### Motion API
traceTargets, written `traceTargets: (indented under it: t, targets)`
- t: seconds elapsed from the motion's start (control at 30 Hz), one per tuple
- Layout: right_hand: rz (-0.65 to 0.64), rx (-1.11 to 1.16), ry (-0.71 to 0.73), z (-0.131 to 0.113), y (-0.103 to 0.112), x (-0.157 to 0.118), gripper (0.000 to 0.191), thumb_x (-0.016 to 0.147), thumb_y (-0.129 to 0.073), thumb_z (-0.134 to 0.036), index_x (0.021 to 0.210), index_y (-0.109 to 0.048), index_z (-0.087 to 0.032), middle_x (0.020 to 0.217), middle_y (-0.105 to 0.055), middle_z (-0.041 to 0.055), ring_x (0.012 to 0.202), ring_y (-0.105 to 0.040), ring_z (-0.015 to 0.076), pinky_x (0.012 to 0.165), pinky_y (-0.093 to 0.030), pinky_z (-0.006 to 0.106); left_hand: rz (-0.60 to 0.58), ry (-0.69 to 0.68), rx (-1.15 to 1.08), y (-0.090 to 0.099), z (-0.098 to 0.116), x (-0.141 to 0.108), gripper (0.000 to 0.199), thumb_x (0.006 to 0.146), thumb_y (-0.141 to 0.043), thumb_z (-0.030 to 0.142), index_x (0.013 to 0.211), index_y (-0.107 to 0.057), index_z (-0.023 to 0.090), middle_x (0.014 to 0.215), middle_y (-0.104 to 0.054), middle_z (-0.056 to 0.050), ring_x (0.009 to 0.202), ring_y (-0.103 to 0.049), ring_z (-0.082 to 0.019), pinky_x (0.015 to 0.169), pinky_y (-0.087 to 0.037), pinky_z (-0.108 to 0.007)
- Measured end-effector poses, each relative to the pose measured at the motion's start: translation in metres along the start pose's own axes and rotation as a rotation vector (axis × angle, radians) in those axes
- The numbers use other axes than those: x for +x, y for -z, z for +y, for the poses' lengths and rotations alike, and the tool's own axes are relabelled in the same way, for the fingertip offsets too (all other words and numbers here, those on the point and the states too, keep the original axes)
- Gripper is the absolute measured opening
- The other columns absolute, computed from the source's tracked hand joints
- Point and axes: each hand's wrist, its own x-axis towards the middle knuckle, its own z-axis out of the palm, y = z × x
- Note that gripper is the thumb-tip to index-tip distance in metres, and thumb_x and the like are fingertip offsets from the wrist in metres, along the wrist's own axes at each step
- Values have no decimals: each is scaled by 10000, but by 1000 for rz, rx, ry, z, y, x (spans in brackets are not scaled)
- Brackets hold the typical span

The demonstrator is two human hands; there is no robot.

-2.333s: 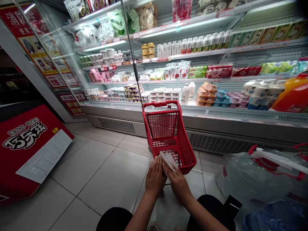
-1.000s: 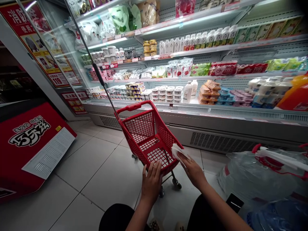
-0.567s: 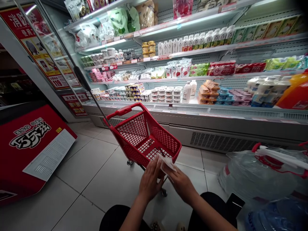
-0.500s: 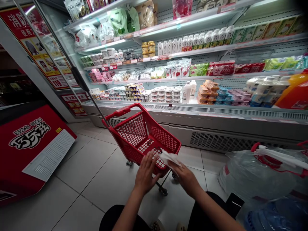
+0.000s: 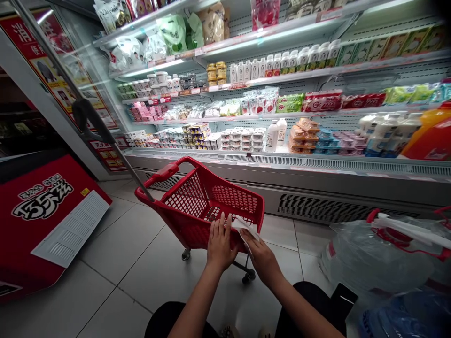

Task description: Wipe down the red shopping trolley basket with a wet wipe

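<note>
One head view shows our left hand (image 5: 219, 244) loose, fingers straight over the near side of a red cart (image 5: 193, 234). Just beside it, our right hand (image 5: 263, 260) grips a white wipe (image 5: 244, 226) at the cart's edge. We see the cart standing on the tiled floor (image 5: 151, 263), before a lit, stocked fridge (image 5: 317, 185), with large bottles (image 5: 377, 253) well to its right.

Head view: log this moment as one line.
left hand: open, at near side of red shopping cart | right hand: holding white tissue, same side | background: refrigerated display case
</note>
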Motion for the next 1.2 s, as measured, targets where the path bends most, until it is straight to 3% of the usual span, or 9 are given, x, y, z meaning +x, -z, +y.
traceTargets:
  t: [0.17,0.33,0.47,0.7,0.83,0.93,1.03,1.1,1.2]
  targets:
    - [16,-44,2,35,7,-7,785,975,-283,2,1663,-81,-319,1584,-487,10,1439,-484,186,1193,-440,434,-45,-131,15,15,-18,0,946,904,-626,345,1664,-81,200,1730,-170,-97,1575,-231,-274,1266,-258,-457]
    - [16,-92,-193,76,24,-29,626,1065,-307,-172,1656,-172,-329,1598,-466,29,1428,-502,231,1123,-494,456,80,54,119,28,-49,0,826,902,-670,428,1627,-286,332,1740,-127,-65,1587,-109,-404,1256,-95,-666]
    - [8,-74,-215,61,22,-13,652,1042,-304,-136,1657,-180,-312,1613,-441,38,1442,-483,229,1131,-480,461,30,64,144,24,-37,4,857,869,-688,521,1617,-321,320,1726,-183,-96,1570,-165,-427,1240,-13,-703]
    - [25,-40,56,5,-17,45,886,861,-355,43,1665,-134,-256,1635,-403,15,1504,-385,218,1222,-389,450,-41,-9,183,14,-10,16,864,889,-624,538,1632,-283,260,1716,-198,-117,1584,-163,-372,1252,38,-666]
    - [33,-69,18,31,-15,47,871,851,-381,33,1653,-220,-268,1589,-482,13,1469,-440,235,1198,-424,458,-36,-51,164,29,-26,21,831,918,-591,559,1629,-298,243,1716,-209,-83,1591,-173,-311,1299,-44,-545]
    - [32,-100,-94,67,0,40,785,893,-383,-5,1623,-328,-287,1543,-541,-1,1438,-479,247,1177,-446,458,54,92,184,45,-41,24,700,949,-562,551,1575,-426,267,1695,-279,-79,1583,-189,-346,1288,-28,-597]
    - [32,-99,-194,87,11,40,633,975,-396,-105,1585,-413,-275,1530,-556,20,1412,-508,260,1181,-436,481,52,103,190,53,-43,25,601,996,-491,511,1519,-511,216,1608,-450,-117,1523,-346,-347,1284,18,-622]
    - [31,-78,-223,81,11,46,568,1004,-404,-155,1558,-459,-268,1501,-585,41,1378,-544,267,1180,-433,500,35,88,181,51,-37,26,597,1007,-461,526,1488,-544,184,1553,-521,-132,1482,-415,-343,1276,58,-638]
    - [30,2,-145,45,0,63,605,975,-415,-106,1552,-465,-280,1474,-611,38,1378,-548,251,1182,-433,481,34,93,176,45,-26,28,626,1007,-442,548,1477,-547,148,1557,-511,-147,1498,-393,-343,1260,111,-657]
